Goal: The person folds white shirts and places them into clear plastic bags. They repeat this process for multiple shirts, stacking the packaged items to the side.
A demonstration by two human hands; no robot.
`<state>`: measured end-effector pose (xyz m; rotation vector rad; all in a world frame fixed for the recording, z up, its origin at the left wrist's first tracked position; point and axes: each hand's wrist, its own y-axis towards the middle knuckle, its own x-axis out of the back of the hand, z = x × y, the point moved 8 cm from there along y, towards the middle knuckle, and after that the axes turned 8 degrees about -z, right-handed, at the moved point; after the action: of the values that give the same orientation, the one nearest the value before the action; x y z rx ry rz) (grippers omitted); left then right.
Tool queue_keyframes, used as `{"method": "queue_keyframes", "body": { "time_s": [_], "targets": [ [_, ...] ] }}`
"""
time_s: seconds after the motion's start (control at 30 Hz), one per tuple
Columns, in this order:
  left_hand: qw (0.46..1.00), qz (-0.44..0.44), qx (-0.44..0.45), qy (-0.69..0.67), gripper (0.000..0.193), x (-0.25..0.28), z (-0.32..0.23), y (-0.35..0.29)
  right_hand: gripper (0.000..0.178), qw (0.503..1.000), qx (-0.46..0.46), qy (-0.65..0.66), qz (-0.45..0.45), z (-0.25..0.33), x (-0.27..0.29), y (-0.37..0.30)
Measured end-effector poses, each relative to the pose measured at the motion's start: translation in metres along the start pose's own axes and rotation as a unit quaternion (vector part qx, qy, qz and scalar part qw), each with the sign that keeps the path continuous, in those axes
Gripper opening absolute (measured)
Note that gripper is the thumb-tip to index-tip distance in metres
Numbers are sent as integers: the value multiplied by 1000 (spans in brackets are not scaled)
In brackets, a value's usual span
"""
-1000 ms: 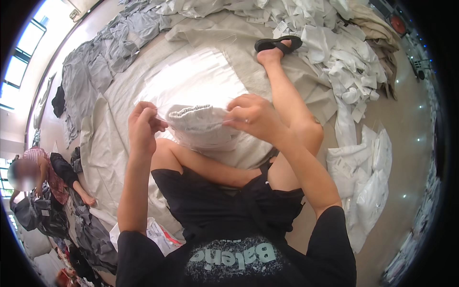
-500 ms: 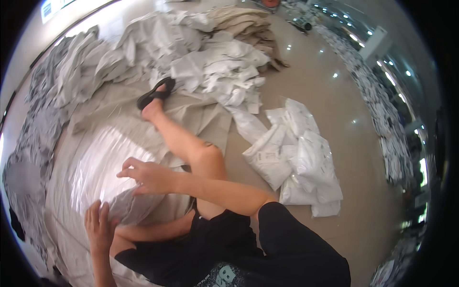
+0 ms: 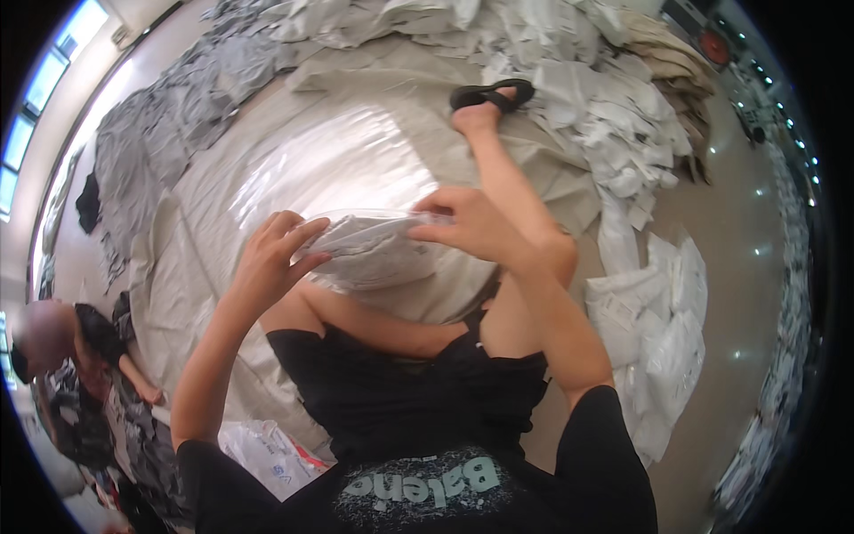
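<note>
In front of my crossed leg I hold a clear plastic bag with a folded pale grey garment inside. My left hand pinches the bag's left edge between thumb and fingers. At the opposite end, my right hand grips the other corner, its fingers closed on the plastic. The bag's upper edge runs taut between the two hands. Just beyond lies a stack of shiny, flat clear plastic bags on a beige cloth sheet.
Grey garments are heaped at far left, white garments and tan cloth at far right. Filled white packages lie right of my leg. Another person sits at left. A printed plastic bag rests beside my left elbow.
My view has swung left. My hands have moved apart to opposite ends of the bagged garment, which is now raised and stretched between them.
</note>
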<state>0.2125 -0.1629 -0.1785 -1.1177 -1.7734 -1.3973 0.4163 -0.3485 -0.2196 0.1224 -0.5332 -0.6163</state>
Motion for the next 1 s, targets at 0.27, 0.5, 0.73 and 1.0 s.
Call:
{"method": "queue_keyframes", "body": {
  "time_s": [0.27, 0.5, 0.73, 1.0],
  "targets": [
    [989, -98, 12, -107, 26, 15, 14, -3, 11, 998, -54, 10, -29, -15, 20, -9],
    [998, -9, 62, 29, 30, -1, -2, 27, 19, 988, -38, 121, -90, -40, 21, -11],
    [999, -35, 13, 3, 27, -68, -75, 87, 37, 939, -88, 282, -179, -55, 15, -17],
    [996, -39, 30, -71, 12, -78, -81, 115, 34, 906, -71, 354, -218, -59, 19, -22]
  ]
}}
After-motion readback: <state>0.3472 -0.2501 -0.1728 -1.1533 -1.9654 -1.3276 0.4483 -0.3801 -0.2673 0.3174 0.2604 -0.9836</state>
